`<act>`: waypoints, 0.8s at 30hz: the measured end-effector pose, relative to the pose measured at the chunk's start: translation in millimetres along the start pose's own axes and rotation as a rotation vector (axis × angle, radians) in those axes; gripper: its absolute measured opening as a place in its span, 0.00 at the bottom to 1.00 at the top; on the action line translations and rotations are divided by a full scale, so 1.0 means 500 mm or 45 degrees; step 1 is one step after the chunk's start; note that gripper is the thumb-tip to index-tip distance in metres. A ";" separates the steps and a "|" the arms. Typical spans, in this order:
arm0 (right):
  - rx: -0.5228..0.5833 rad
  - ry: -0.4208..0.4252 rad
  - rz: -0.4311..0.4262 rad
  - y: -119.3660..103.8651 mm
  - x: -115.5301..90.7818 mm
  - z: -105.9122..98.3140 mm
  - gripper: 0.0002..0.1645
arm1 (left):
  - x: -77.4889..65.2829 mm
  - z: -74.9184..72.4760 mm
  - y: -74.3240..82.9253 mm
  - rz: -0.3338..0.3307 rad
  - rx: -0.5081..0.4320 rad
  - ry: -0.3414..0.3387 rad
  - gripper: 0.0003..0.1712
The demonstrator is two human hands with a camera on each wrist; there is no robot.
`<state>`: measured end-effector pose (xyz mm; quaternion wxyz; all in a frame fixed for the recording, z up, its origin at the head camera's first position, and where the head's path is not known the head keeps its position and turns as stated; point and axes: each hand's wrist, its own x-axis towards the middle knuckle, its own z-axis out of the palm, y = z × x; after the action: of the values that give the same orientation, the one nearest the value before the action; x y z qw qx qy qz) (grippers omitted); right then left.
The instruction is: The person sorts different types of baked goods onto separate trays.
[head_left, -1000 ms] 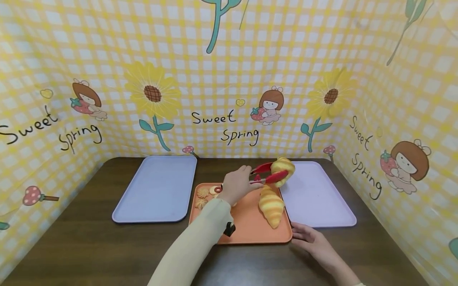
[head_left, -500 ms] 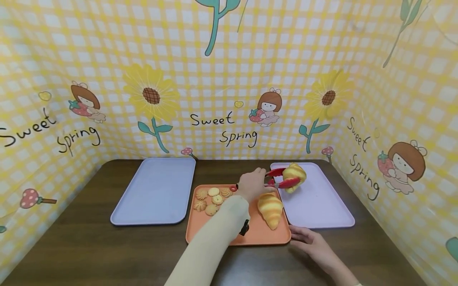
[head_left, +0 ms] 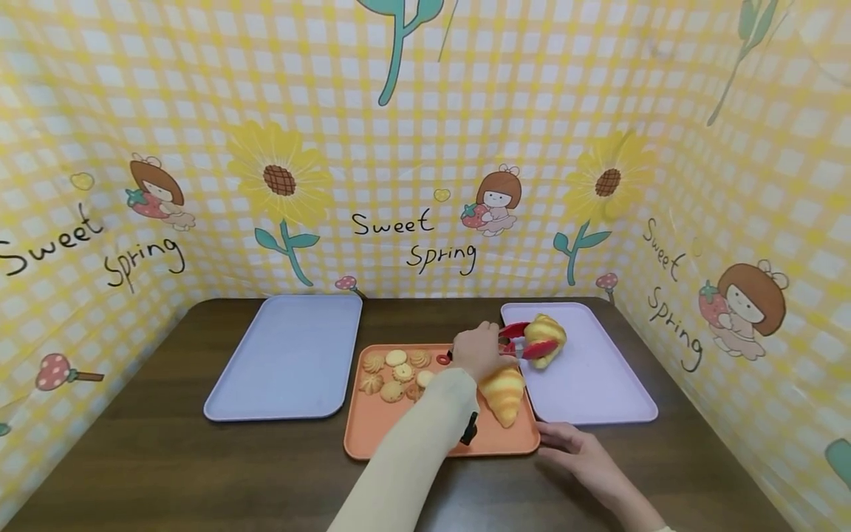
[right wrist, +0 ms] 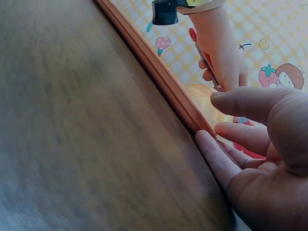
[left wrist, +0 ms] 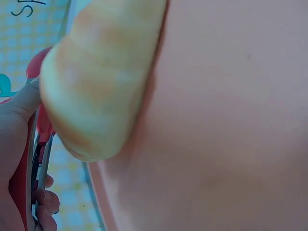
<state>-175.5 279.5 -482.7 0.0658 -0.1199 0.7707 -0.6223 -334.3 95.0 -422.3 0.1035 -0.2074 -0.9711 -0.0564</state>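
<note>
My left hand (head_left: pixel 477 351) grips red-tipped tongs (head_left: pixel 541 349) with metal arms. Between the tips sits a yellow twisted bread roll (head_left: pixel 547 332), low over the far left part of the lavender tray (head_left: pixel 608 384). Below that hand a striped croissant (head_left: pixel 505 399) lies along the right side of the orange tray (head_left: pixel 372 437); it looms large in the left wrist view, beside the tongs' handle (left wrist: pixel 20 185). Relaxed fingers of my right hand (head_left: pixel 585 454) touch the orange tray's near right corner, and the right wrist view shows the fingertips (right wrist: pixel 206 139) against its rim.
Several cookies (head_left: pixel 392 390) lie on the left half of the orange tray. A pale blue tray (head_left: pixel 286 362) stands to the left on the dark wooden table (head_left: pixel 166 458). Yellow checked cloth (head_left: pixel 425 148) walls off the back and sides.
My left hand has carried the roll in the tongs rightward from the orange tray's far right edge, then lowered it over the lavender tray. The right hand has stayed at the corner.
</note>
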 end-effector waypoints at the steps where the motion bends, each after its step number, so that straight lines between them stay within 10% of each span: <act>1: 0.003 0.000 0.010 0.001 -0.001 0.001 0.28 | -0.002 0.004 0.000 -0.008 0.006 -0.002 0.42; 24: -0.022 0.021 -0.012 0.002 0.000 0.000 0.27 | 0.004 0.024 -0.006 -0.177 -0.083 -0.033 0.49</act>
<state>-175.4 279.9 -483.8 0.0553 -0.1190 0.7761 -0.6168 -339.4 95.2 -434.0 0.0799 -0.1434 -0.9821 -0.0925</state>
